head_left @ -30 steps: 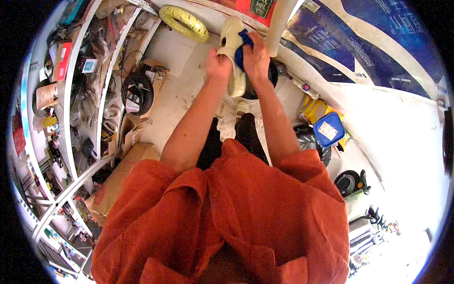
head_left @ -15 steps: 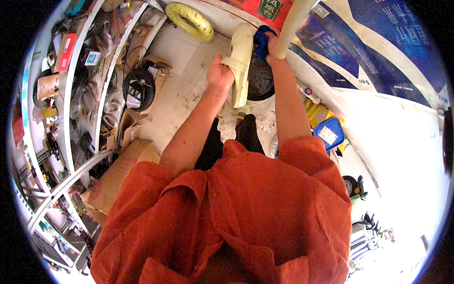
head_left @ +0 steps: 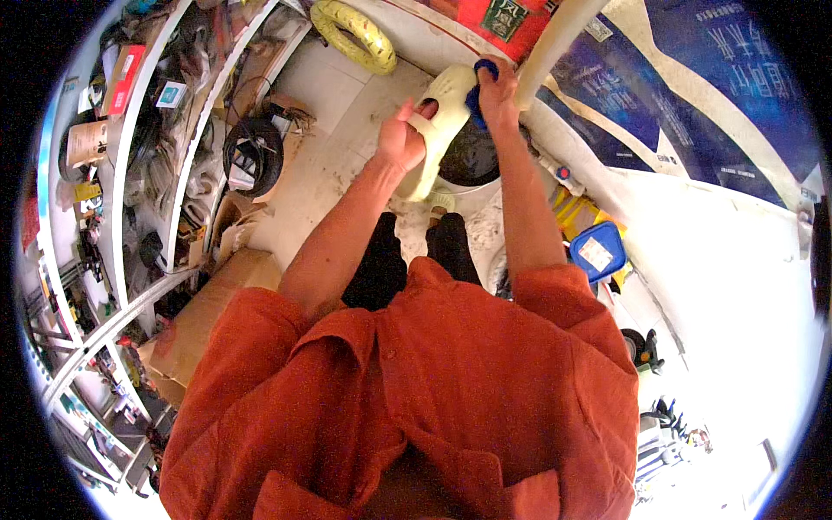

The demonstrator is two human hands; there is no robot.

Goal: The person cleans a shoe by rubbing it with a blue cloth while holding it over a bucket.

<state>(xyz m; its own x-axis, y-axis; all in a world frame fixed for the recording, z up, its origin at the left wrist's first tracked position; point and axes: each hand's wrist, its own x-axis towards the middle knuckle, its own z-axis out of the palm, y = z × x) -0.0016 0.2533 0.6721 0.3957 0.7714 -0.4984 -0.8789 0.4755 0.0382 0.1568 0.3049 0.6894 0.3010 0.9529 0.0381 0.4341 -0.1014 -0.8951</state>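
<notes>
Left hand point(head_left: 400, 139) is gripping the strap end of a pale yellow moulded foam slipper point(head_left: 438, 121), fingers wrapped round it, grip clamped on. Right hand point(head_left: 497, 87) is closing its grip on a small dark blue scrubbing pad point(head_left: 476, 91) and pressing it against the slipper's upper edge, so pad and slipper are touching. The slipper is being held out in front at arm's length, tilted with its long axis running from upper right to lower left, hanging above a dark round basin point(head_left: 472, 160) on the floor. Both bare forearms are reaching forward out of rust-orange shirt sleeves point(head_left: 416, 390); black trousers point(head_left: 407, 260) are showing below the arms, with one foot in a matching pale slipper point(head_left: 440, 202) just beside the basin. A thick cream-coloured pipe point(head_left: 555, 39) is running diagonally right next to the right hand; can't tell whether it's touching. Further out: a coiled yellow hose point(head_left: 351, 30) is lying on the tiled floor point(head_left: 329, 104) near the top, a black tyre-like ring point(head_left: 253, 156) is sitting to the left, a flat brown cardboard box point(head_left: 212, 312) is lying at lower left beside cluttered white metal shelves point(head_left: 130, 156), and a blue square container point(head_left: 598, 251) is sitting to the right, near a blue printed banner point(head_left: 711, 95).
</notes>
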